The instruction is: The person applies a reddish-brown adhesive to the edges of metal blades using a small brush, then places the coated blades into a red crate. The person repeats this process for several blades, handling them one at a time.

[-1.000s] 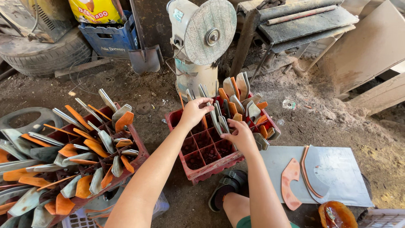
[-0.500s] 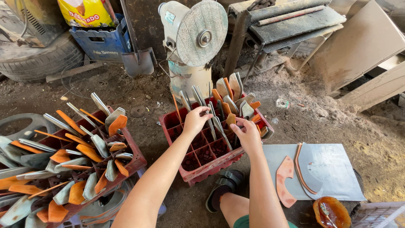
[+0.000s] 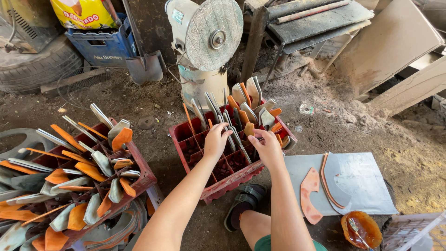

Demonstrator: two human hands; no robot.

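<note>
Red plastic crate with square compartments (image 3: pixel 218 174) stands on the dirt ground, directly under both hands. The left hand (image 3: pixel 216 141) is curled and grips the top of thin grey metal blades (image 3: pixel 231 132) that stand upright in the far compartments. The right hand (image 3: pixel 268 148) is just beside it, the fingers half bent around another grey blade (image 3: pixel 249 130); I cannot tell if it holds this blade firmly. More grey and orange curved blades (image 3: pixel 253 95) stand in the crate behind the hands. To the left of the left hand, well apart, a second red crate (image 3: pixel 139 174) is full of similar blades. Beyond the hands stands a grinding machine with a round grey disc (image 3: pixel 214 33). To the right of the right hand a flat grey metal sheet (image 3: pixel 367 186) lies on the ground.
</note>
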